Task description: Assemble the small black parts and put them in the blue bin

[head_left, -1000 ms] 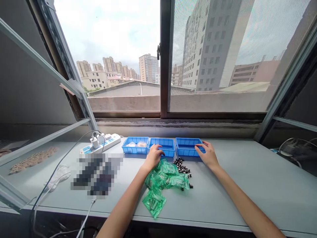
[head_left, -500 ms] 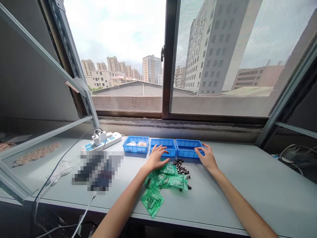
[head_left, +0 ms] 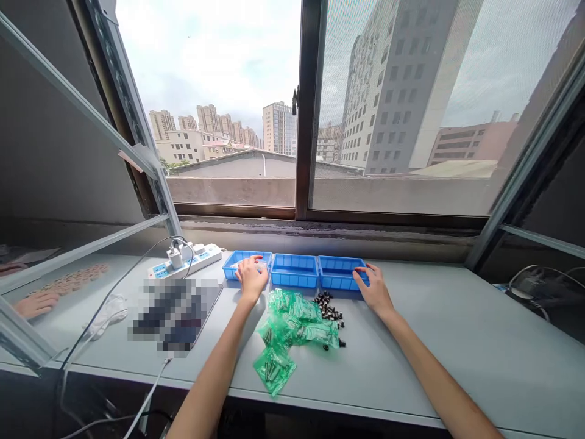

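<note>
Three blue bins stand in a row at the back of the table. Over the left bin is my left hand, its fingers reaching down toward the small packets inside; the fingertips are partly hidden. The middle bin looks empty. My right hand is at the right end of the right bin, thumb and fingers apart around its corner. Green plastic bags with metal screws lie in front of the bins. Small black and silver parts are piled beside the bags.
A white power strip with plugs and cables is at the back left. Near it lies a dark blurred device and a white cable bundle. Another person's hand rests at the far left by small tan pieces. Metal frame bars flank the table.
My left hand has moved left from above the green bags and middle bin to the left bin. My right hand stays at the right bin's corner. Another person's hand has appeared at far left.
</note>
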`<state>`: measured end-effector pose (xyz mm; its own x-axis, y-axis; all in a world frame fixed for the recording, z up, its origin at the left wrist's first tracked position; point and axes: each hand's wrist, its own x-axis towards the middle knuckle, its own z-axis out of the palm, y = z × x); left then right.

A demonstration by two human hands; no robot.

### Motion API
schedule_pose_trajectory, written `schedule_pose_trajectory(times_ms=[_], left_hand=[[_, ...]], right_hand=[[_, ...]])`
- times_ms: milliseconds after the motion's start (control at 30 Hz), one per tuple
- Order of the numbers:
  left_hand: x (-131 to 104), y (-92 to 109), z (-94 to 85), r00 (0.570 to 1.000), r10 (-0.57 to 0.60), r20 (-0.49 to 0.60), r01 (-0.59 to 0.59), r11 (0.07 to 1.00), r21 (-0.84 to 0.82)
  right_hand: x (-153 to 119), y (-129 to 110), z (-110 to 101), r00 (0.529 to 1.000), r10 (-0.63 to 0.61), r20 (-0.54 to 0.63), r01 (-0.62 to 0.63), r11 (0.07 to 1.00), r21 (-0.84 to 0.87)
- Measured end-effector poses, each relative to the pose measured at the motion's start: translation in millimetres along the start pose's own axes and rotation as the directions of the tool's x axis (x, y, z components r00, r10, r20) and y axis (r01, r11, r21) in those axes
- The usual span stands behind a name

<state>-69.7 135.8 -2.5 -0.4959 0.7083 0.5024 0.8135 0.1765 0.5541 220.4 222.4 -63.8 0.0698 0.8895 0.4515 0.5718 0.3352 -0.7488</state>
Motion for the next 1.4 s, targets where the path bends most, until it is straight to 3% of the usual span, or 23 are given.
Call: schedule_pose_trajectory(times_ms=[133,267,400,500,567,600,633,700,733,767,867,967,1033,1100,1200,1233,1267,1400], left_hand=[[3.4,-14.4,-2.7,0.997,-0.04,0.068,0.038,0.999,0.026],[-1.2,-16.6,-3.8,0.993,-0.034,0.113,0.033,0.999,0.006],[-1.4,-11.4,-9.3,0.993,-0.047,0.108,0.053,0.997,-0.05],[-0.3,-4.9,-19.4,0.997,-0.027,0.066,0.033,0.994,-0.1],[-1.9,0.3,-30.0,0.999,0.008,0.032,-0.003,0.992,-0.13],[-3.8,3.0,-36.3,1.0,0.028,0.013,-0.026,0.989,-0.144],[-6.6,5.5,-43.3,0.999,0.052,-0.004,-0.052,0.986,-0.16],[-14.7,10.4,-58.1,0.991,0.123,-0.05,-0.131,0.962,-0.238],[-19.8,12.8,-65.6,0.983,0.176,-0.059,-0.186,0.934,-0.306],[-25.6,15.2,-72.6,0.97,0.237,-0.058,-0.241,0.897,-0.37],[-44.3,21.7,-90.4,0.9,0.436,0.014,-0.369,0.777,-0.51],[-62.0,22.3,-102.7,0.811,0.577,0.095,-0.423,0.691,-0.586],[-75.3,15.7,-108.9,0.788,0.605,0.111,-0.437,0.678,-0.591],[-94.2,2.6,-112.7,0.822,0.559,0.106,-0.428,0.73,-0.532],[-135.3,-24.1,-108.1,0.936,0.35,0.027,-0.328,0.9,-0.285],[-150.6,-32.6,-102.7,0.947,0.321,0.027,-0.309,0.929,-0.202],[-165.3,-39.7,-95.4,0.942,0.324,0.092,-0.31,0.94,-0.139],[-204.9,-47.5,-56.3,0.769,0.486,0.415,-0.482,0.867,-0.123]], right_hand=[[4.4,1.4,-2.4,0.985,-0.098,-0.141,0.1,0.995,0.007],[7.8,-9.6,-9.7,0.922,-0.208,-0.327,0.233,0.972,0.04],[2.3,-34.7,-10.1,0.897,-0.321,-0.305,0.368,0.924,0.109],[-11.0,-59.4,-4.4,0.95,-0.275,-0.147,0.304,0.924,0.233],[-23.4,-78.4,-1.1,0.985,-0.162,0.06,0.129,0.922,0.366],[-30.2,-88.8,-0.2,0.976,-0.108,0.19,0.016,0.901,0.433],[-37.2,-99.5,0.0,0.944,-0.062,0.323,-0.109,0.867,0.486],[-51.5,-122.0,-0.9,0.8,-0.007,0.6,-0.371,0.78,0.504],[-58.5,-133.3,-1.7,0.729,0.006,0.685,-0.473,0.727,0.498],[-65.3,-144.4,-2.4,0.68,0.008,0.733,-0.545,0.675,0.497],[-83.2,-174.1,-3.3,0.606,0.001,0.796,-0.676,0.528,0.514],[-96.3,-194.9,-2.8,0.625,-0.023,0.781,-0.695,0.439,0.569],[-101.6,-201.8,-2.1,0.634,0.011,0.774,-0.705,0.42,0.571],[-103.8,-202.7,-0.6,0.629,0.055,0.776,-0.721,0.416,0.555],[-103.2,-195.1,5.3,0.643,0.106,0.759,-0.714,0.442,0.543],[-102.6,-191.4,8.6,0.653,0.125,0.747,-0.706,0.457,0.541],[-102.1,-187.8,12.5,0.667,0.143,0.731,-0.695,0.473,0.542],[-103.5,-180.0,30.4,0.733,0.166,0.66,-0.627,0.542,0.559]])
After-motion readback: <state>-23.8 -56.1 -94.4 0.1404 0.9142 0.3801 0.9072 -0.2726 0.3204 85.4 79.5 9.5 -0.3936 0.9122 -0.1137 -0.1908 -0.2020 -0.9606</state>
